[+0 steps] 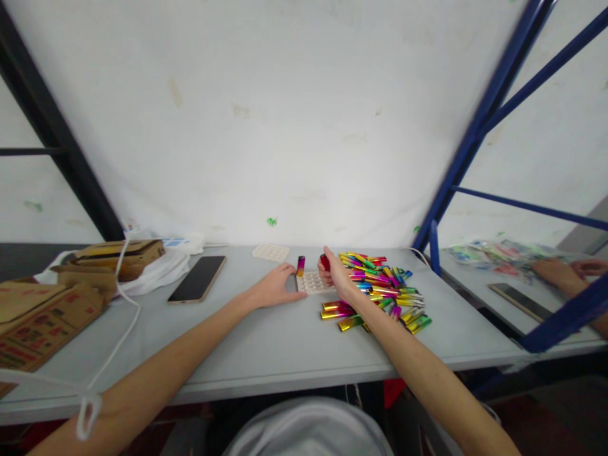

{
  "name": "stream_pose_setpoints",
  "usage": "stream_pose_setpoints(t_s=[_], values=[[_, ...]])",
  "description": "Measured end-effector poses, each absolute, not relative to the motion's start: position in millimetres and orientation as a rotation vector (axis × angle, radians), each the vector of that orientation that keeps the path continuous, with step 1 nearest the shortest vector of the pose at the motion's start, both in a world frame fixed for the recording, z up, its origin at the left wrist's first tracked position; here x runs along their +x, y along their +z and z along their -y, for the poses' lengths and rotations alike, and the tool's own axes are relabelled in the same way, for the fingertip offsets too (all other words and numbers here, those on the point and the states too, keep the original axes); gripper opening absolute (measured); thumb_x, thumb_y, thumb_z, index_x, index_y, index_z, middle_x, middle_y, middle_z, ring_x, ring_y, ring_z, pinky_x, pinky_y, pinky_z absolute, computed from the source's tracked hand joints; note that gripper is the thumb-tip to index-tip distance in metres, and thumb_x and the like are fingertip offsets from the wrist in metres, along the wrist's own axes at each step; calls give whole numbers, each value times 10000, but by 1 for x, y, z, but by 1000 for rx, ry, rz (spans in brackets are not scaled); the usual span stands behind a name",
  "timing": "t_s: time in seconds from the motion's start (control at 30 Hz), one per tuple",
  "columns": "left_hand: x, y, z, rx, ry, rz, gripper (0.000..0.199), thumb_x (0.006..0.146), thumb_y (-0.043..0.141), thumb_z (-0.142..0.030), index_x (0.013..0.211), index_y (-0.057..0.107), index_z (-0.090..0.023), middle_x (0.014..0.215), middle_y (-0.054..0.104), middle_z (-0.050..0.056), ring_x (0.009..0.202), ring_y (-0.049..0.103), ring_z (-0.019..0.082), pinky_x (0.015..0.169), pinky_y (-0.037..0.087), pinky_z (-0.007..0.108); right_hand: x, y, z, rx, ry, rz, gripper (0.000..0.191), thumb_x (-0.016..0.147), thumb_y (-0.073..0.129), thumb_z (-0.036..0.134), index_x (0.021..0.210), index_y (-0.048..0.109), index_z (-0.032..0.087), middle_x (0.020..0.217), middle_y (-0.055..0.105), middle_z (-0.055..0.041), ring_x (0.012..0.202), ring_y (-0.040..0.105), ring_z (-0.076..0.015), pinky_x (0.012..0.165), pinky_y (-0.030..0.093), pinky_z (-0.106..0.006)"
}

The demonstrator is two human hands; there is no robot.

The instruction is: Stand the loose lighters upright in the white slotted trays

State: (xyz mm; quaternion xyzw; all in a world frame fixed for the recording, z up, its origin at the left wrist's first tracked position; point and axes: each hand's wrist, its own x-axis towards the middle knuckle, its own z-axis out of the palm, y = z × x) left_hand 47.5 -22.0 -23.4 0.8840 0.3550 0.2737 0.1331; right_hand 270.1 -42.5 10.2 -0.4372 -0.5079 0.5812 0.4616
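Observation:
A small white tray with rows of holes (311, 282) lies flat on the table. My left hand (275, 286) grips its left side, the thumb at the near corner and the fingers at the far one. One purple-and-gold lighter (301, 266) stands upright at the tray's far left corner. Above the right part of the tray, my right hand (338, 275) is closed around a dark red lighter (325, 261), mostly hidden by the fingers. Right beside that hand spreads a heap of shiny, many-coloured lighters (380, 288), partly covered by my right wrist and forearm.
Behind the tray lies a second white holed tray (270, 253). To the left are a phone (197, 279), cardboard boxes (45, 316) and a white cable (124, 297). A blue metal frame (468, 142) rises on the right; past it, another person's hands (563, 272) work near plastic packets.

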Motion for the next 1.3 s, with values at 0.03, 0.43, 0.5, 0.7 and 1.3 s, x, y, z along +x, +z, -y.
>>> stream_pose_setpoints(t_s=[0.03,0.43,0.5,0.7,1.3], values=[[48,-24,22,2566,797,-1033,562,839,798,-613,1178,709,-174,1187,713,133,1129,696,337,1071,534,455,268,10,43,-1120,1430,1238,536,1037,414,611,644,373,249,513,220,96,431,132,-84,435,105,-244],[48,-23,23,2580,803,-1044,592,830,801,-638,1178,725,-166,1178,722,142,1108,708,344,1039,546,446,266,7,47,-1199,1363,1371,451,1027,323,346,587,333,249,509,222,69,447,141,-104,461,118,-272],[48,-23,23,2580,801,-1034,594,835,801,-639,1183,726,-163,1178,725,143,1117,708,343,1043,543,442,266,3,43,-1180,1330,1371,495,1044,355,463,599,371,247,517,229,74,445,159,-101,456,132,-268],[47,-22,23,2571,795,-1019,594,839,804,-625,1215,719,-174,1192,719,138,1130,703,347,1066,539,454,266,-9,35,-1018,1134,1409,580,953,480,800,943,626,239,639,424,71,490,392,-123,460,314,-251],[48,-24,21,2586,758,-1049,570,841,792,-633,1167,707,-174,1153,709,139,1096,690,342,1042,545,468,269,-2,43,-1120,513,1875,218,1015,668,404,1021,769,211,885,796,-51,793,693,-211,805,494,-293]])
